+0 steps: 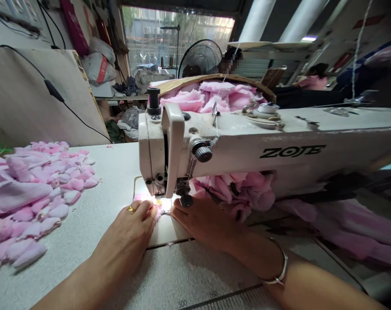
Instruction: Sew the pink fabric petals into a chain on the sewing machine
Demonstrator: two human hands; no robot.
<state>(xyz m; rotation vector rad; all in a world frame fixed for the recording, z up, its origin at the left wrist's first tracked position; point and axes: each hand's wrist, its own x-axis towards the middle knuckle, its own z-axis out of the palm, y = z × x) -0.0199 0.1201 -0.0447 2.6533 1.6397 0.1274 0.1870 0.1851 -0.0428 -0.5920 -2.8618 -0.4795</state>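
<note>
A white sewing machine (234,150) marked ZOJE stands across the table, its lamp lighting the needle area. My left hand (137,221), with a ring on one finger, has its fingers closed on a small pink fabric piece (157,214) just left of the presser foot. Right of the needle, my right hand (201,219) reaches under the machine head, fingertips low by the presser foot. Part of it is behind the machine's knob, and I cannot make out whether it grips anything. Bunched pink fabric (250,189) lies under the machine arm behind that hand.
Many small pink fabric pieces (60,185) spread over the table at left, beside a larger pink cloth (17,193). Behind the machine stands a container of pink fabric (214,95). A fan (200,58) and other people are farther back. A ruler strip (227,299) marks the front edge.
</note>
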